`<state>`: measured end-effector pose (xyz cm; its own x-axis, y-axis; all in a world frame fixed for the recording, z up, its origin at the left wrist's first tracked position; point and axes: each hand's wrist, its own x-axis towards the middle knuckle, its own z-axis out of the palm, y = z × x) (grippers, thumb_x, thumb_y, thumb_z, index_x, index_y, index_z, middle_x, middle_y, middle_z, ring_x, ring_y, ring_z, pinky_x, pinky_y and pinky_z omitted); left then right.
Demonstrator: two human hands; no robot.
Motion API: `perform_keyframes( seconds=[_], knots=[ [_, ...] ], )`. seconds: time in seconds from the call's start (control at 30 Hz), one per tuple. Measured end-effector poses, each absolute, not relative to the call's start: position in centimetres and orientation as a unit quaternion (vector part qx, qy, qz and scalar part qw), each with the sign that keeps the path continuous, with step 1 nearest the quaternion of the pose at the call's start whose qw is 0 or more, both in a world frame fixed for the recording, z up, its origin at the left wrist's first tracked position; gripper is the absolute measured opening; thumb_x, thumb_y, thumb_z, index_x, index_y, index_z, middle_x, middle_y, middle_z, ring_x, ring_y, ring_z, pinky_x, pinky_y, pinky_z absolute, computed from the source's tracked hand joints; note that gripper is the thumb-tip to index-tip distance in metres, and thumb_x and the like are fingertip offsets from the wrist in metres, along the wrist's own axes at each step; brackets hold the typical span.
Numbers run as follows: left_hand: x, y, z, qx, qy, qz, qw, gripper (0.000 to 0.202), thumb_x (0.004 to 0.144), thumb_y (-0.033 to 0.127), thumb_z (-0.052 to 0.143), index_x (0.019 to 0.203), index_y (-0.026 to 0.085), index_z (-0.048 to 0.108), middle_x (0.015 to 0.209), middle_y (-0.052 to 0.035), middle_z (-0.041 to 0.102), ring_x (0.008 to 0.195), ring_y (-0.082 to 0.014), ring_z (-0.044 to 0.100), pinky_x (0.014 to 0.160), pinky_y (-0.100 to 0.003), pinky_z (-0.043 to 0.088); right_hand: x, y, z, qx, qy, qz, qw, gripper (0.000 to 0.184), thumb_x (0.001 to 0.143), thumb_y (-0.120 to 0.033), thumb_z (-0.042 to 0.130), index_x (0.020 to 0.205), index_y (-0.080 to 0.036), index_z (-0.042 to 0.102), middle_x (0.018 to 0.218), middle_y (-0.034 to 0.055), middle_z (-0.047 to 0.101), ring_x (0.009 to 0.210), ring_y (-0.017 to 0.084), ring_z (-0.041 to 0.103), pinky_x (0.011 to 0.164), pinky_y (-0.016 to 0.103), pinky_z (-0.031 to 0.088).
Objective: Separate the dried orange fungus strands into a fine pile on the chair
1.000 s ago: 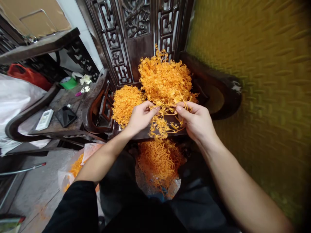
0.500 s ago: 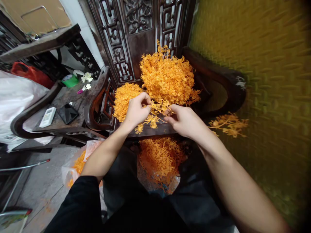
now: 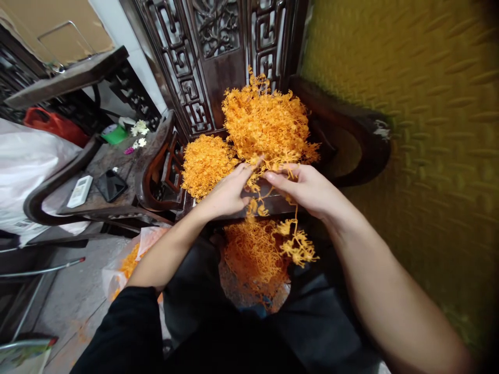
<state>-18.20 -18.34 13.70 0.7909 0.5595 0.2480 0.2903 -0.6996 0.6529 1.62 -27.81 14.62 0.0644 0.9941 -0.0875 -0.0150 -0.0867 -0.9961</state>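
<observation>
A: You're picking at the big orange tangle (image 3: 265,122) on the far chair seat (image 3: 346,156), left hand (image 3: 226,192) and right hand (image 3: 307,189) both pinching one dangling sprig (image 3: 290,236).

B: Looks like you're mid-separation; teasing it free needs a gentle pull. Below, near your knees, the clear bag (image 3: 253,259) is holding loose strands.

The left hand (image 3: 228,193) covers part of the strands (image 3: 268,161), so its fingertip grip is hidden. The right hand (image 3: 307,188) hides its own fingertips among them too. The right wall (image 3: 429,130) is blurred. The heap (image 3: 253,257) below is partly hidden by the dangling sprig (image 3: 298,246). The bag (image 3: 23,156) is cut off by the left edge.
</observation>
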Motion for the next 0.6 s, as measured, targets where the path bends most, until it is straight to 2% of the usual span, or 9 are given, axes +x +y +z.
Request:
perform_keyframes(
  seconds=[0.1,0.2,0.23,0.3,0.37,0.43,0.47,0.53,0.6],
  knots=[
    [-18.6,-17.5,14.3,0.887,0.214,0.254,0.322,0.050,0.080,0.016,0.068,0.129,0.021,0.068,0.145,-0.0127,0.064,0.137,-0.0289,0.058,0.121,-0.051,0.042,1.8,-28.0,14.4,-0.542,-0.472,0.477,0.507,0.048,0.077,-0.065,0.083,0.080,-0.019,0.069,0.071,0.0018,0.065,0.057,0.012,0.050,0.052,0.027,0.036],
    [-19.0,-16.9,15.2,0.826,0.245,0.303,0.407,0.014,0.089,0.031,0.068,0.097,0.019,0.070,0.121,-0.0113,0.076,0.117,-0.0245,0.069,0.110,-0.048,0.050,2.1,-28.1,14.3,-0.541,-0.485,0.465,0.506,0.049,0.080,-0.068,0.079,0.079,-0.020,0.072,0.062,-0.0010,0.057,0.051,0.010,0.041,0.048,0.026,0.030],
    [-19.1,-16.9,15.6,0.808,0.258,0.309,0.431,0.018,0.090,0.036,0.070,0.088,0.019,0.066,0.117,-0.0113,0.077,0.113,-0.0239,0.071,0.107,-0.047,0.052,2.2,-28.2,14.4,-0.538,-0.482,0.467,0.510,0.049,0.080,-0.069,0.078,0.079,-0.020,0.072,0.058,-0.0020,0.053,0.050,0.009,0.038,0.047,0.026,0.028],
    [-19.3,-17.0,16.2,0.790,0.272,0.312,0.453,0.032,0.087,0.043,0.076,0.079,0.019,0.056,0.122,-0.0133,0.076,0.116,-0.0252,0.071,0.106,-0.046,0.051,2.3,-28.4,14.5,-0.533,-0.486,0.473,0.506,0.052,0.081,-0.071,0.076,0.074,-0.020,0.070,0.055,-0.0028,0.049,0.049,0.009,0.033,0.047,0.026,0.025],
    [-19.3,-17.3,16.7,0.791,0.254,0.307,0.465,0.037,0.084,0.046,0.080,0.085,0.020,0.054,0.135,-0.0156,0.071,0.128,-0.0275,0.066,0.112,-0.047,0.047,2.3,-28.6,14.6,-0.527,-0.518,0.477,0.476,0.055,0.082,-0.073,0.074,0.069,-0.020,0.066,0.054,-0.0027,0.046,0.050,0.009,0.031,0.047,0.026,0.023],
    [-19.0,-17.7,16.9,0.792,0.217,0.293,0.489,0.044,0.082,0.049,0.082,0.106,0.021,0.058,0.142,-0.0160,0.067,0.135,-0.0281,0.062,0.113,-0.045,0.046,2.1,-28.7,14.6,-0.516,-0.568,0.479,0.427,0.060,0.083,-0.074,0.071,0.064,-0.019,0.060,0.054,-0.0031,0.042,0.052,0.009,0.029,0.048,0.026,0.020],
    [-18.8,-18.0,17.0,0.790,0.203,0.285,0.503,0.053,0.080,0.049,0.083,0.119,0.022,0.058,0.141,-0.0154,0.068,0.134,-0.0277,0.064,0.108,-0.042,0.050,2.0,-28.7,14.7,-0.510,-0.590,0.478,0.405,0.062,0.084,-0.075,0.070,0.062,-0.019,0.057,0.054,-0.0035,0.039,0.053,0.009,0.028,0.049,0.026,0.019],
    [-18.3,-18.5,17.0,0.787,0.205,0.276,0.512,0.068,0.077,0.046,0.086,0.134,0.024,0.056,0.133,-0.0128,0.072,0.118,-0.0254,0.071,0.089,-0.035,0.056,1.8,-28.8,14.8,-0.501,-0.620,0.473,0.375,0.065,0.086,-0.076,0.067,0.060,-0.019,0.051,0.055,-0.0041,0.036,0.053,0.008,0.026,0.051,0.027,0.016],
    [-17.8,-18.9,17.0,0.799,0.244,0.282,0.471,0.058,0.077,0.043,0.087,0.127,0.023,0.066,0.118,-0.0093,0.077,0.094,-0.0205,0.073,0.073,-0.031,0.054,1.5,-28.8,14.8,-0.501,-0.631,0.469,0.362,0.065,0.087,-0.075,0.065,0.059,-0.019,0.048,0.056,-0.0040,0.034,0.053,0.009,0.025,0.051,0.027,0.016]
  ],
)
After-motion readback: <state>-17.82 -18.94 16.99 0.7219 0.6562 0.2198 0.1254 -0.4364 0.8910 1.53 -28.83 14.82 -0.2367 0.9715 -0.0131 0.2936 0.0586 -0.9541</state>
